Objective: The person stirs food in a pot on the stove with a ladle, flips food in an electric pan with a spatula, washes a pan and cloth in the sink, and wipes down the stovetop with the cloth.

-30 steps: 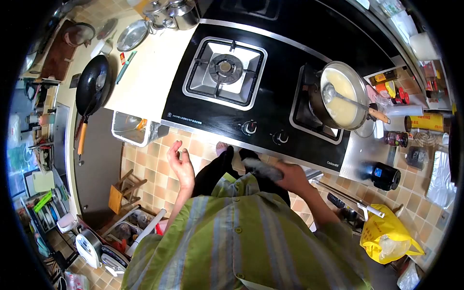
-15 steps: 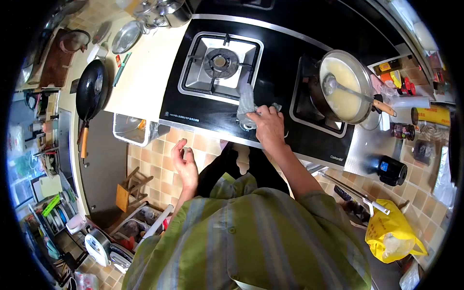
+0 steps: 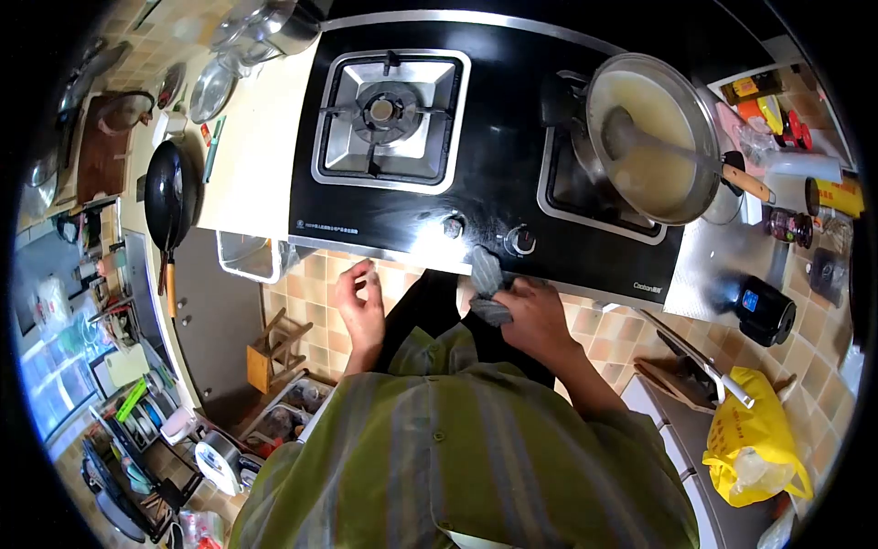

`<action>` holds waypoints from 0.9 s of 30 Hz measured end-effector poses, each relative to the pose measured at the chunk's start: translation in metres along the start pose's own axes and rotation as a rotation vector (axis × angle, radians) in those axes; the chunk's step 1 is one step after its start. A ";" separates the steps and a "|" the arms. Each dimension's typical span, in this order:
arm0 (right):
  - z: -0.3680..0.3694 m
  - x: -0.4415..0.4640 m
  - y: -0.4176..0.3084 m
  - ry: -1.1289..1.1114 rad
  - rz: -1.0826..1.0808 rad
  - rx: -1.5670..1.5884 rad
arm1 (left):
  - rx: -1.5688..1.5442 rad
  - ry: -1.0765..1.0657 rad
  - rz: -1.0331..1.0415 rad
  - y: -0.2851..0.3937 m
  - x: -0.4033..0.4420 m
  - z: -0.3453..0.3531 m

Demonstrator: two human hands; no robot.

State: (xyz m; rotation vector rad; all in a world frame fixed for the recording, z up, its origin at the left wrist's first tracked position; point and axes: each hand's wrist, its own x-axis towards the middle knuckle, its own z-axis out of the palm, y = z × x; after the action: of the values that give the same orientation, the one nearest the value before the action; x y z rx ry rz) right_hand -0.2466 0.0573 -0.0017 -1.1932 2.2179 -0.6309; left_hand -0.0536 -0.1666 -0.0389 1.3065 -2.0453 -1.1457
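In the head view a grey cloth (image 3: 491,285) is gripped in my right hand (image 3: 538,320), just in front of the hob's front edge. The cloth's upper end reaches up over that edge, close to two control knobs; one is the right knob (image 3: 519,241). My left hand (image 3: 361,311) hangs before the edge at the left, its fingers loosely curled and apart, holding nothing. Behind the hands lies the black glass hob (image 3: 366,216), with a bare gas burner (image 3: 384,112) on its left side.
On the right burner stands a pot (image 3: 585,137) of pale liquid with a wooden-handled ladle (image 3: 745,183) in it. A black wok (image 3: 171,197) is on the left counter. An open bin (image 3: 249,256) hangs below the counter. A yellow bag (image 3: 750,430) is at the lower right.
My right hand has drawn the cloth back from the hob surface, toward my body, uncovering the knobs. My left hand has stayed nearly in place, its fingers curling more. The camera view has shifted slightly.
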 end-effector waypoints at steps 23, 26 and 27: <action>0.003 0.132 0.009 0.214 -0.075 -0.210 | 0.452 -0.220 0.402 0.058 0.032 0.095; 0.009 0.150 0.006 0.148 -0.108 -0.229 | 0.456 -0.215 0.404 0.056 0.034 0.094; 0.006 0.156 0.007 0.127 -0.092 -0.216 | 0.462 -0.223 0.392 0.057 0.033 0.093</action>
State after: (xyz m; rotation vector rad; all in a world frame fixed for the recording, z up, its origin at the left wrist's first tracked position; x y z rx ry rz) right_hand -0.3192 -0.0732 -0.0473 -1.4041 2.3975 -0.5261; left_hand -0.1660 -0.1473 -0.0450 0.9209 -2.6932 -0.6888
